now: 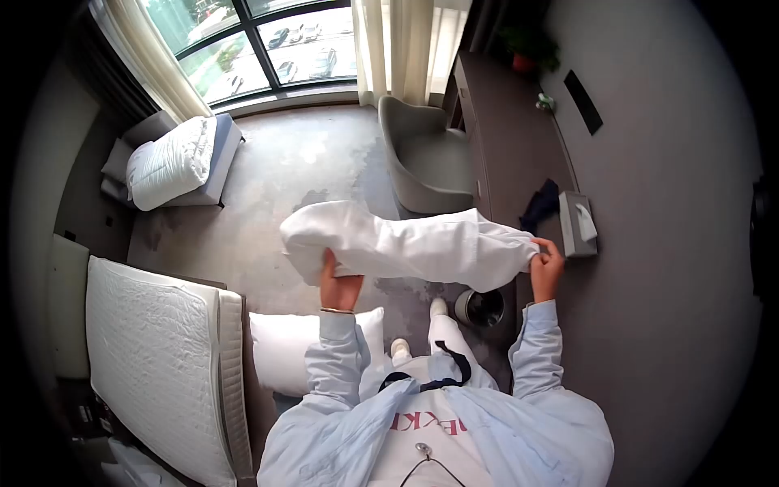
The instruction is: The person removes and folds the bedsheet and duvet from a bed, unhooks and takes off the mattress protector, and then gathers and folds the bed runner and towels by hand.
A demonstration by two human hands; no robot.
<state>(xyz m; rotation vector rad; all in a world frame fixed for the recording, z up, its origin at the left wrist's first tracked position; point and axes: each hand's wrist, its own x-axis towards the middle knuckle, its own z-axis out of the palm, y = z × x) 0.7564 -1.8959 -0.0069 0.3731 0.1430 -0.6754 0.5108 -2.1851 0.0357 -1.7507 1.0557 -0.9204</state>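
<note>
A white pillow in a pillowcase is held up sideways in front of me, its plump end to the left. My left hand grips the lower edge of that plump end, with the thumb on the near side and most fingers hidden behind the cloth. At the opposite end the fabric narrows into gathered folds, and my right hand pinches them with closed fingers. Below my left forearm, another white pillow lies beside the bed.
A bare white mattress is at the left. A grey chair stands by the long desk, which holds a tissue box and dark cloth. A bin is near my feet. A sofa with a white quilt sits near the window.
</note>
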